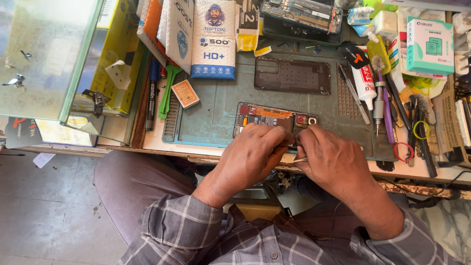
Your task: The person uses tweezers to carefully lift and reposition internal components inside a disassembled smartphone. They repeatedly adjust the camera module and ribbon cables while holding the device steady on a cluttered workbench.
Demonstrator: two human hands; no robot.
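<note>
The opened phone point(274, 120) lies on the green mat point(211, 118) at the desk's point(147, 140) near edge, its insides showing. The left hand point(252, 152) presses down on its lower edge, fingers curled; whether they pinch anything cannot be told. The right hand point(331, 162) is closed on a thin metal tool point(300, 159), tip aimed under the left fingers. A slip there could scratch the board or tear a ribbon. The back cover point(292, 75) lies beyond. The contact point is hidden by knuckles.
</note>
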